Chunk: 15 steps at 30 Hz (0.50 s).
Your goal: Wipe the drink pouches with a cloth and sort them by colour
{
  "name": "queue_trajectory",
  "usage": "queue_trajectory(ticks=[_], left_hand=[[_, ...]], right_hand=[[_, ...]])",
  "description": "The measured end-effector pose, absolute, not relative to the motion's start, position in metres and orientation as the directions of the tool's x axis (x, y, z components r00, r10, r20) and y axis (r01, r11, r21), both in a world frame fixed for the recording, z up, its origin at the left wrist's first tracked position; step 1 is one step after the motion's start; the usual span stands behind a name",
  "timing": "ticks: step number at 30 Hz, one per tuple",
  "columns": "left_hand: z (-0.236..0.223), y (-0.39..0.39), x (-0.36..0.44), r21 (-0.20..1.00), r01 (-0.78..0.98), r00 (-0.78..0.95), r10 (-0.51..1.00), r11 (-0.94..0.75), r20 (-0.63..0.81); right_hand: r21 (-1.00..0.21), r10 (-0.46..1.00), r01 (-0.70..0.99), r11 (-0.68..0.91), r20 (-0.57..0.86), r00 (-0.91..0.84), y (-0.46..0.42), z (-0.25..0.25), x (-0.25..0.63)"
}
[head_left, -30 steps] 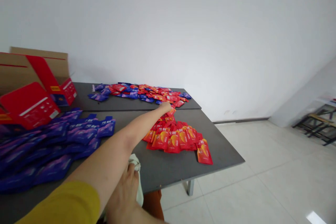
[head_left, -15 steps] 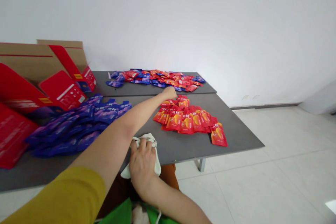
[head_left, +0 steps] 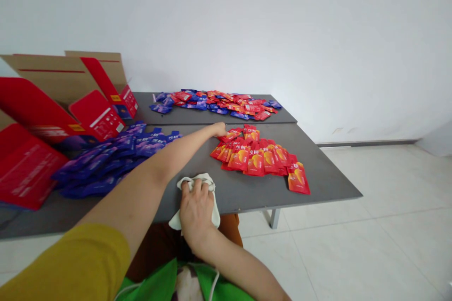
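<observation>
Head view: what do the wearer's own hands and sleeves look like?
Left hand and right hand: no gloves or watch visible. The left side has a plain mustard-yellow short sleeve ending above the elbow; the right sleeve is out of frame. A green garment and white cord show at the bottom.

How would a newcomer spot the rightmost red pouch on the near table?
On the near gray table, look at the red pouches bunched right of the blue ones. The rightmost pouch juts out toward the table's near right corner, its front nearly all showing, while its neighbours overlap.
</observation>
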State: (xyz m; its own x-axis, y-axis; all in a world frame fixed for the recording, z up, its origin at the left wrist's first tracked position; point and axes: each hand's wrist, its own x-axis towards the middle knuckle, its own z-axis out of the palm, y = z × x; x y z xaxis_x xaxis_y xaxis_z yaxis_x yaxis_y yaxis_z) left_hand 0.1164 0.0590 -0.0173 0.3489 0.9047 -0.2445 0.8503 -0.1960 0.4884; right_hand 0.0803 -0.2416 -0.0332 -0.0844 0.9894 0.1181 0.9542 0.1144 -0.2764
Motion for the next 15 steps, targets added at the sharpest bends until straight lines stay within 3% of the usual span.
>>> queue_trajectory(ticks=[4,10,15], left_hand=[[-0.02,0.05,0.132,0.481,0.855,0.339,0.912,-0.195,-0.233],[-0.013,0.055,0.139,0.672,0.74,0.298,0.894,0.004,-0.333],[-0.005,0.085,0.115,0.755,0.647,0.171,0.946,0.103,-0.275]], right_hand=[[-0.262,0.986,0.958,0.113,0.151,-0.075,-0.242,-0.034,0.08],[-0.178,0.985,0.976,0.124,0.143,-0.099,-0.241,-0.038,0.082],[-0.116,0.982,0.984,0.132,0.148,-0.115,-0.238,-0.038,0.082]])
